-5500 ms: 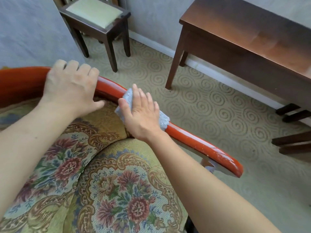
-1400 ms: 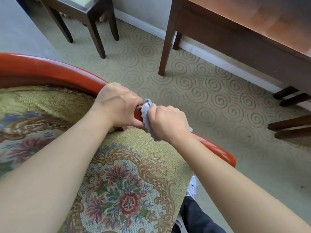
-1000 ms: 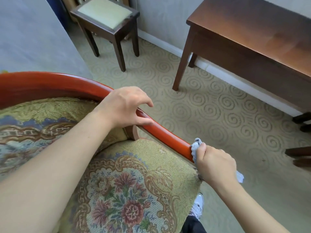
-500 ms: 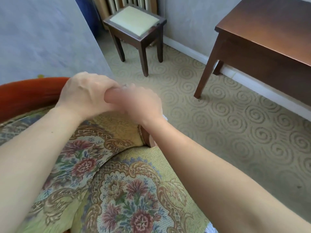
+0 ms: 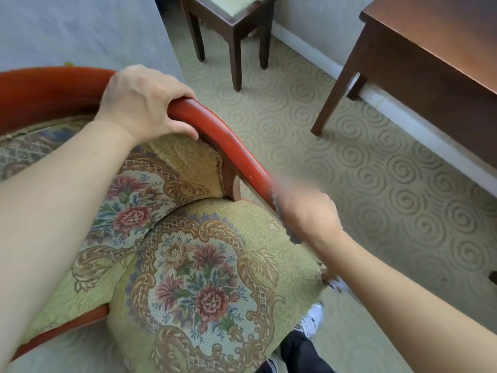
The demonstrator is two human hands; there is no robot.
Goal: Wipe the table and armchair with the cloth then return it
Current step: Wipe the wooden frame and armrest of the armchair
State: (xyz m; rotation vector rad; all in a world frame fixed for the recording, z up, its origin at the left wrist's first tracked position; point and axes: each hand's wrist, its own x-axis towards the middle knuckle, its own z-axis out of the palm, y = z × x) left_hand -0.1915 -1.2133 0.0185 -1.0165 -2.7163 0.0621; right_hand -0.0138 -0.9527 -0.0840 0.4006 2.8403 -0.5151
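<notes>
Head view, from left to right: the left hand (image 5: 142, 103) curls over the glossy red-orange wooden rail (image 5: 231, 146) of the floral-upholstered armchair (image 5: 188, 278), fingers over its top and thumb beneath, gripping it. That rail runs diagonally, from upper left down toward lower right. Further along it the right hand (image 5: 309, 216) is smeared by motion; it sits on the rail, and a greyish fringe at its left edge seems to be the small grey-blue cloth (image 5: 281, 211), mostly hidden. I cannot tell how its fingers lie. Beyond, a dark wooden stool (image 5: 234, 25) and brown wooden table (image 5: 430, 49) are cut off by the frame.
</notes>
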